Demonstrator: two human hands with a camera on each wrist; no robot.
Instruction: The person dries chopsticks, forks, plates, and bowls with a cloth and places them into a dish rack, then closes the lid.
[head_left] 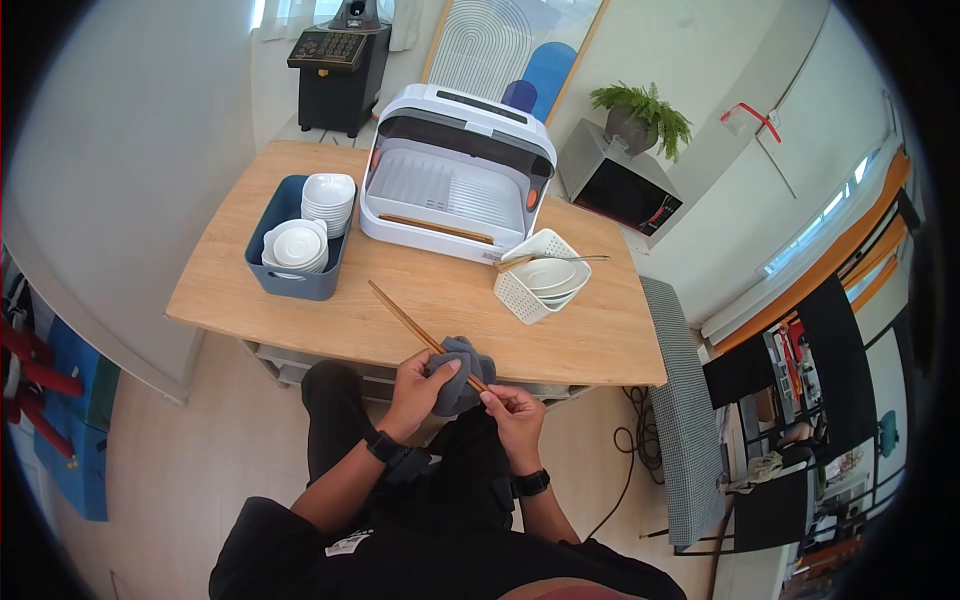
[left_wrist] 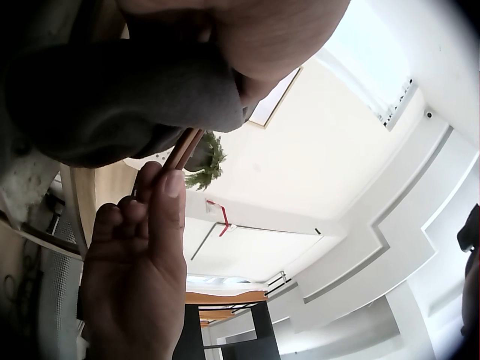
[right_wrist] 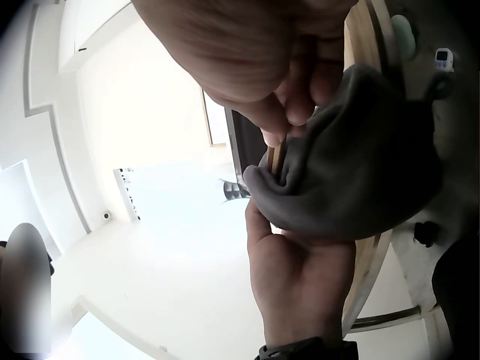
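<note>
Beyond the wooden table, a potted plant is topping a microwave. My left hand is gripping a gray cloth around wooden chopsticks, partly hiding them; my right hand is pinching their near end. A blue bin is holding white bowls; a basket, white dishes; a white case, brown sticks.

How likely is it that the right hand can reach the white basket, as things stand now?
Probably yes: on the tabletop, nothing seems to block the way from the right hand to the white basket. However, that hand pinches the wooden chopsticks, so it would likely need to let go first.
</note>
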